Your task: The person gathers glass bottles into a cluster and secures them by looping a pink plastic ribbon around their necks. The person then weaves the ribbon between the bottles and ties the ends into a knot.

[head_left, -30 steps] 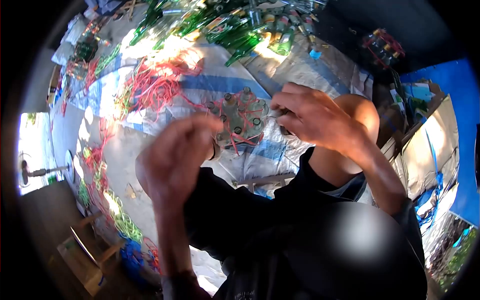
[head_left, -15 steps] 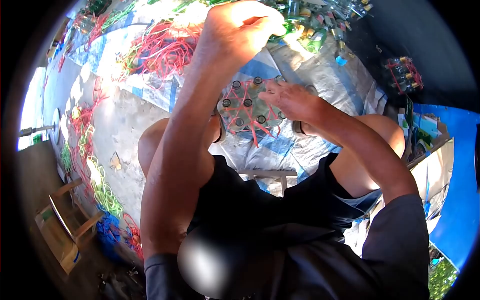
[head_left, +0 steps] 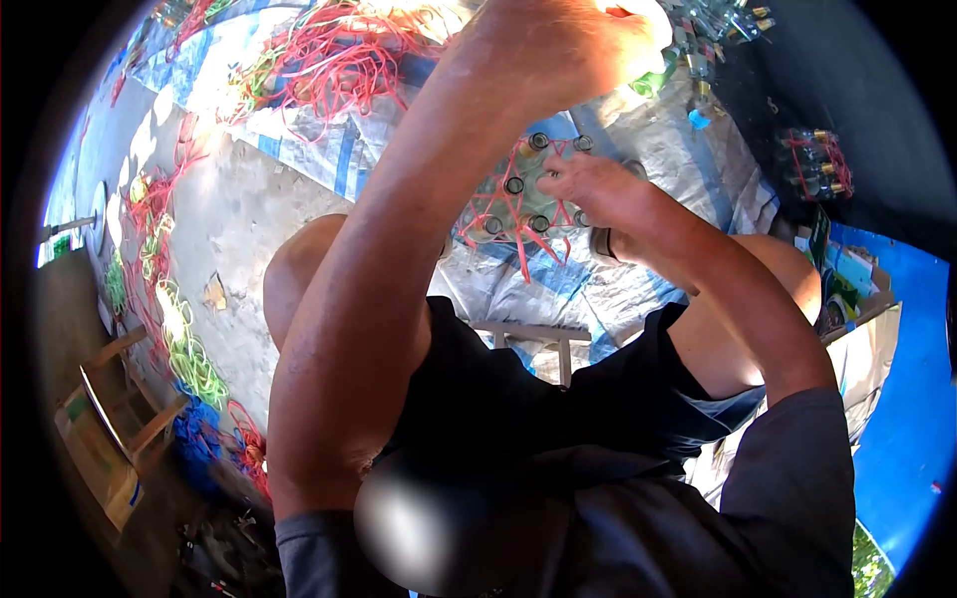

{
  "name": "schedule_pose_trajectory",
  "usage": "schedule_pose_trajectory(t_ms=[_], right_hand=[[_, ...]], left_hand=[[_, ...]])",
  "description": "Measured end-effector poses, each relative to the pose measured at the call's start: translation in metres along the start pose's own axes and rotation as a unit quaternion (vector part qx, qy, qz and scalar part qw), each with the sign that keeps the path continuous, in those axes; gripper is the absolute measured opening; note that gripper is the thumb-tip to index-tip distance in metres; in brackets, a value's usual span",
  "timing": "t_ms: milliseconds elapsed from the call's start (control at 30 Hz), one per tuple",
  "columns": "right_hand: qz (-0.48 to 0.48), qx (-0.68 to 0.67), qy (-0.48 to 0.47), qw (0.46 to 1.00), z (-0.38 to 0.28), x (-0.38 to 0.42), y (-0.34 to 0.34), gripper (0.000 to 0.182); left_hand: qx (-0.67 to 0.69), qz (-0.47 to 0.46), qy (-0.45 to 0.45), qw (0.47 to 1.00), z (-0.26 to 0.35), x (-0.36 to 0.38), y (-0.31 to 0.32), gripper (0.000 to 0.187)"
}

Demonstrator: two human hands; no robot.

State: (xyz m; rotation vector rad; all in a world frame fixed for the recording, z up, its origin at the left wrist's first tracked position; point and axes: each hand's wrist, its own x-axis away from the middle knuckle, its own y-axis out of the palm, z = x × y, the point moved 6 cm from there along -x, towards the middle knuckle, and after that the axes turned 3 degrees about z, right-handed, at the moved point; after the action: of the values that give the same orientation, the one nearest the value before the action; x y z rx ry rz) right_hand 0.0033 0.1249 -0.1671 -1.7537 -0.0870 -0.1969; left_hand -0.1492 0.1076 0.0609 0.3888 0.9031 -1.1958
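Note:
A bundle of clear glass bottles [head_left: 508, 204], laced together with red plastic strapping [head_left: 525, 249], stands upright between my feet. My right hand [head_left: 593, 187] is at its right side, fingers curled in around a bottle neck and the strapping. My left arm stretches across and hides part of the bundle's left side. At the top edge my left hand [head_left: 613, 45] is bent over beside a green glass bottle [head_left: 653, 80]. Glare washes out its fingers, so whether it grips anything does not show.
A tangle of red strapping [head_left: 344, 60] lies at upper left, with more red and green strands down the left. Loose bottles [head_left: 703, 60] lie at upper right. Another tied bundle [head_left: 817, 164] sits by the dark wall. A wooden stool [head_left: 533, 331] shows between my legs.
My left hand has moved right and further up over the loose bottles. My right hand stays on the bundle. The view has shifted slightly, and my left arm covers more of the bundle.

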Motion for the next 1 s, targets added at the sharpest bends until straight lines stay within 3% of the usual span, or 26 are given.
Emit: schedule_pose_trajectory(t_ms=[33, 133, 333, 633, 733, 900, 1000], right_hand=[[-0.025, 0.004, -0.001, 1.000, 0.002, -0.002, 0.000, 0.050], [-0.071, -0.004, -0.016, 0.997, 0.009, -0.007, 0.006, 0.048], [-0.129, -0.057, -0.020, 0.990, 0.015, -0.016, 0.019, 0.051], [-0.158, -0.132, 0.002, 0.979, 0.038, -0.025, 0.050, 0.048], [-0.047, -0.055, -0.024, 0.997, 0.036, -0.024, 0.050, 0.039], [0.048, -0.002, 0.044, 0.998, 0.034, -0.027, 0.056, 0.029], [-0.029, 0.035, 0.072, 0.996, 0.028, -0.025, 0.047, 0.027]], left_hand=[[-0.041, 0.003, 0.089, 0.995, 0.006, 0.000, -0.002, 0.005], [-0.133, 0.006, 0.215, 0.968, 0.014, 0.002, 0.001, 0.016], [-0.240, 0.019, 0.336, 0.911, 0.022, 0.006, 0.005, 0.016], [-0.265, 0.017, 0.274, 0.924, 0.020, 0.004, 0.008, 0.014], [-0.262, 0.015, 0.259, 0.930, 0.020, 0.002, 0.008, 0.013], [-0.255, 0.011, 0.225, 0.940, 0.020, 0.002, 0.010, 0.011], [-0.248, 0.004, 0.197, 0.949, 0.019, 0.000, 0.010, 0.010]])
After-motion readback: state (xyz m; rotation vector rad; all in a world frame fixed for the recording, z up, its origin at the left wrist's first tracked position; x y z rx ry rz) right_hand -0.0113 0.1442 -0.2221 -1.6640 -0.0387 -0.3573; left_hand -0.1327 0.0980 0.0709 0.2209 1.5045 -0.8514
